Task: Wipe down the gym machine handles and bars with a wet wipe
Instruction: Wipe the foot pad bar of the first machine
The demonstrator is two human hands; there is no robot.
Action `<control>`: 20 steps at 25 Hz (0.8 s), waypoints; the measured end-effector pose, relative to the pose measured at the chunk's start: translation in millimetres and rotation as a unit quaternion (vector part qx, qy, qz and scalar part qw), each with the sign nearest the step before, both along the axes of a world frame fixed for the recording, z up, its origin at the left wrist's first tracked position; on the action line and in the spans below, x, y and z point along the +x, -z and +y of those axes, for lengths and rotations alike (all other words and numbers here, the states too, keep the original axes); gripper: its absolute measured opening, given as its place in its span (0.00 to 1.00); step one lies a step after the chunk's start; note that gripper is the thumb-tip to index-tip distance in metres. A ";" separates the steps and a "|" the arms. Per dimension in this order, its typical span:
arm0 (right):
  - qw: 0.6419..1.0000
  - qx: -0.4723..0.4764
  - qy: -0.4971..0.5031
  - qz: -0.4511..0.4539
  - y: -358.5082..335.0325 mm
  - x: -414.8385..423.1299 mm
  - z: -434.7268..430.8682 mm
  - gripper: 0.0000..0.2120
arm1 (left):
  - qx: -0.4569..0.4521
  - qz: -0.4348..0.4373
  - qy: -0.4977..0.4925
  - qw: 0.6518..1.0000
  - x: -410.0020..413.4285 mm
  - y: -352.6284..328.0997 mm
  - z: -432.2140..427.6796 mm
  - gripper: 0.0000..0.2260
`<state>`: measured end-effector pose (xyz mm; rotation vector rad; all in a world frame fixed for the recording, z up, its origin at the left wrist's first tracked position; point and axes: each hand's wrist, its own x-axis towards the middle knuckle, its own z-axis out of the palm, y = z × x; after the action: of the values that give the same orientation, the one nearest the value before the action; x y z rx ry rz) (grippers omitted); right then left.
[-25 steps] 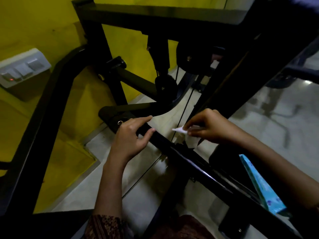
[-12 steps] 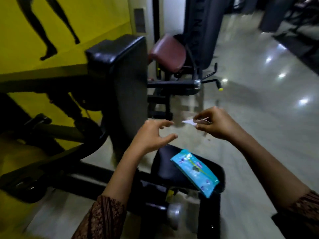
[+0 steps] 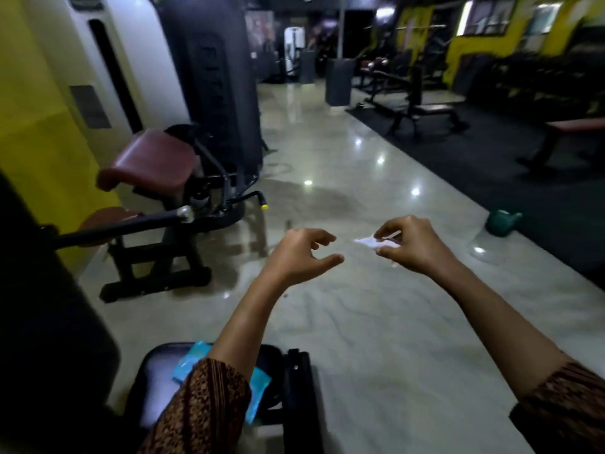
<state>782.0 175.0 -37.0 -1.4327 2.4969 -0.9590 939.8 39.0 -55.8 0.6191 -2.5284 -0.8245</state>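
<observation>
Hands: two, raised over the pale floor. My right hand pinches one crumpled white wet wipe; my left hand hovers just beside it, fingers loosely curled, empty. One blue wipe pack lies on the black seat below.

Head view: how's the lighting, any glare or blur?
Head view: dim overall; light spots glare on the glossy floor; far benches blurred; edges bent by the wide lens; right hand pinching the wipe and empty left hand are readable.
</observation>
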 end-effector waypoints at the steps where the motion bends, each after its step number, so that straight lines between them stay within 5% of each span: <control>1: 1.000 0.000 0.016 0.001 -0.1 -15.5 14.2 0.10 | -0.001 0.001 0.018 1.000 -19.5 0.9 9.8 0.20; 20: 0.932 -0.014 0.363 0.000 -0.8 -304.9 207.5 0.09 | 0.012 -0.007 0.350 0.936 -438.3 -11.7 153.4 0.19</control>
<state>477.1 382.4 -36.2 -0.4670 3.0691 -1.0717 501.4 192.3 -44.1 -0.3155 -2.7669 -1.0714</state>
